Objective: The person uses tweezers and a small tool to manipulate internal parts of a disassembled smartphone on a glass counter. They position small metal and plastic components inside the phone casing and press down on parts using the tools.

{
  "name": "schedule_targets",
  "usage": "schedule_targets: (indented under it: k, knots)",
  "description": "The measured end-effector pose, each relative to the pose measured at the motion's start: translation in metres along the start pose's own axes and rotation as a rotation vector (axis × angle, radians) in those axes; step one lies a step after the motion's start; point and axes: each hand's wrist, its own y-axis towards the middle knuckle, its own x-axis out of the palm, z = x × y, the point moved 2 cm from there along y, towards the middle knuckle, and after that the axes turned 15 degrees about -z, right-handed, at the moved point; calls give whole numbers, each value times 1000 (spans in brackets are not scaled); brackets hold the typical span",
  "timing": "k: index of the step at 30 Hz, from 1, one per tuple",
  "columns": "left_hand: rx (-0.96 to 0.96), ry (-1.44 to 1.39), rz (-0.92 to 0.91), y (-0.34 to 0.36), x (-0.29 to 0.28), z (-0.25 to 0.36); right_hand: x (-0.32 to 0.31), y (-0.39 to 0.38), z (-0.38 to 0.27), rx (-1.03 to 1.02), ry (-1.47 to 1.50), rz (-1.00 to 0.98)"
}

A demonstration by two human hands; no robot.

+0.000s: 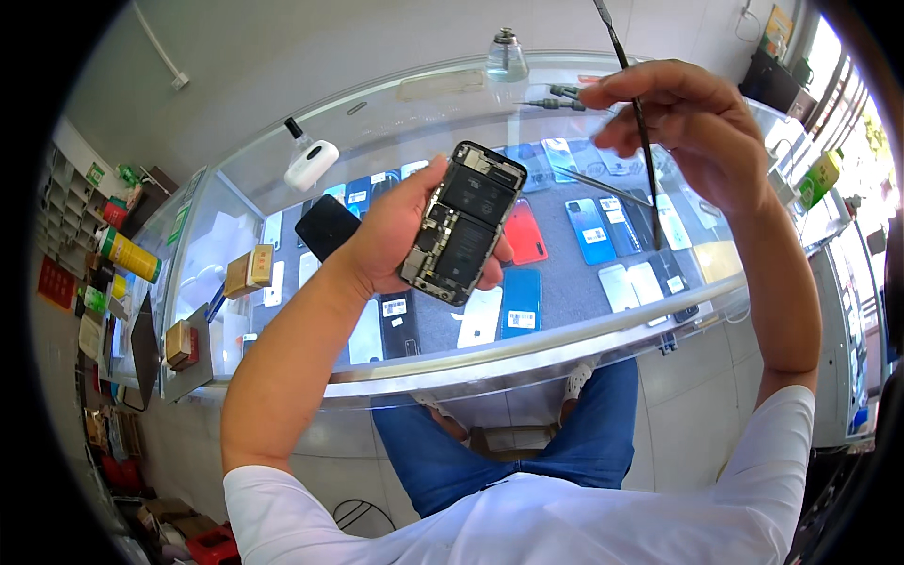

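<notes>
fingers of the left hand (381,235) wrap around an opened phone (461,226), thumb along its left side and fingertips curling past its right edge. the right hand (702,127) is raised to the right, its fingers loosely curled about a slim black tool (643,127) (some of them are blurred), which slants steeply with its lower end toward the surface. between the phone and the black tool lies a fair gap; the phone's upper end and most of its right edge are free of the hand.

the phone is held above the surface, left of its middle, inward from the front rail. its long axis runs from lower left to upper right, the top leaning away from the person; the open side faces up, showing dark blocks and a strip of parts along the left.

below, the glass-topped surface (565,337) bends along its pale front rail. through the glass show a red phone (525,234), a blue phone (589,235) and others in loose rows. silver tweezers (603,185) lie near the black tool; a black slab (327,226) sits just left of the left hand. toward the far edge stand a glass jar (507,61) and, nearer the right hand, some screwdrivers (556,103). farther out are a grey wall (311,47), tiled floor (692,391) and a bright window (833,71) at right.
</notes>
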Motion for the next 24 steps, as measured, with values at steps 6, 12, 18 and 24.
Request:
schedule_targets:
  k: [6,12,18,24]
  knots:
    - [72,-49,-9,2,12,0,-7,27,62,-124,119,206]
    - [95,-13,-47,-1,9,-6,23,16,73,43,318,240]
    - [77,30,-52,-3,9,-8,46,14,61,95,68,278]
    - [39,118,1,-2,13,-7,64,18,58,-17,-100,299]
